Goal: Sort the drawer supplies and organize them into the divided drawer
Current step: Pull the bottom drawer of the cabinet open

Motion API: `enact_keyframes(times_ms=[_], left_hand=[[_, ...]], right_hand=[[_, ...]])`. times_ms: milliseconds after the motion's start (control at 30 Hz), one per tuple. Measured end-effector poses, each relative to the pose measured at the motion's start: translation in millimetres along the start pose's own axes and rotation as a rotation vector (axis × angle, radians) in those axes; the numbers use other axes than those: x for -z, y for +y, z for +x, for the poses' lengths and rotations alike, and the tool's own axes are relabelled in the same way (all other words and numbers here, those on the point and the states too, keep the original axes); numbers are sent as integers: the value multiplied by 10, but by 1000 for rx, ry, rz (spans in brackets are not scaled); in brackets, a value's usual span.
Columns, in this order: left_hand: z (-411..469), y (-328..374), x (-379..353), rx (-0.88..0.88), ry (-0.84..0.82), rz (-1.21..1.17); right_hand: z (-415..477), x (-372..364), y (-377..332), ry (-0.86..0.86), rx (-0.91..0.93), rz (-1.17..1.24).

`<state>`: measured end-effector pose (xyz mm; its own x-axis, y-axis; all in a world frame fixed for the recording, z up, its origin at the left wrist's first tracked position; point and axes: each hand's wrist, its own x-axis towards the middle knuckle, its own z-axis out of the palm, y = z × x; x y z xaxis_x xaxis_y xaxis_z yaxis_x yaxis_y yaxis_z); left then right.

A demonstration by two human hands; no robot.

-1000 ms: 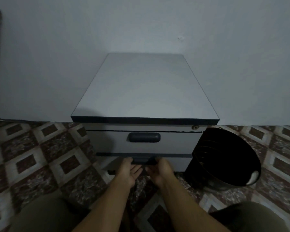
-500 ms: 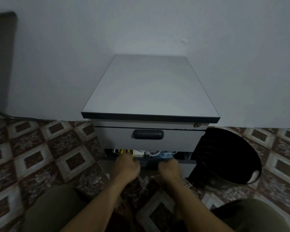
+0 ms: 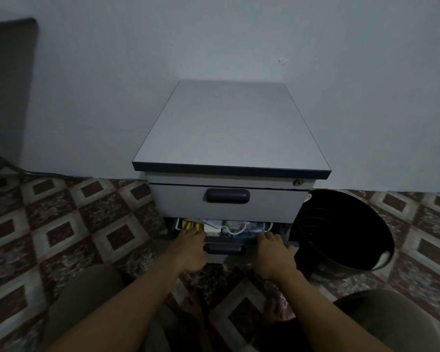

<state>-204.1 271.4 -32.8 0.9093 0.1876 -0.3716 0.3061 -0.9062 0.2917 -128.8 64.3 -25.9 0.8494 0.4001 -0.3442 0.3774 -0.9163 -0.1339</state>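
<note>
Head view: lower grey metal drawer (image 3: 225, 258) part-open beneath grey cabinet (image 3: 229, 128), jumbled supplies (image 3: 229, 228) visible inside. Over its front rim, left grip (image 3: 191, 246) and right grip (image 3: 274, 252) curled, flanking dark oval handle (image 3: 224, 248); likely for even, straight pull. Sorting not yet begun.

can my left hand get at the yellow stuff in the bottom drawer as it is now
Probably yes. The left hand grips the bottom drawer at its front edge, right by the yellow things, which lie uncovered. The top drawer overhangs closely, though, so the opening is tight.
</note>
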Motion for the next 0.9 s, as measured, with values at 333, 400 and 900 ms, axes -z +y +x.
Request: enact_keyframes(times_ms=[333, 400, 900], left_hand=[[-316, -10, 39, -15, -313, -20], [-353, -1, 4, -16, -342, 3], [-556, 117, -124, -18, -228, 219]], right_hand=[[-265, -26, 35, -164, -56, 29], [-297, -28, 32, -194, -52, 39], [-423, 0, -31, -188, 66, -48]])
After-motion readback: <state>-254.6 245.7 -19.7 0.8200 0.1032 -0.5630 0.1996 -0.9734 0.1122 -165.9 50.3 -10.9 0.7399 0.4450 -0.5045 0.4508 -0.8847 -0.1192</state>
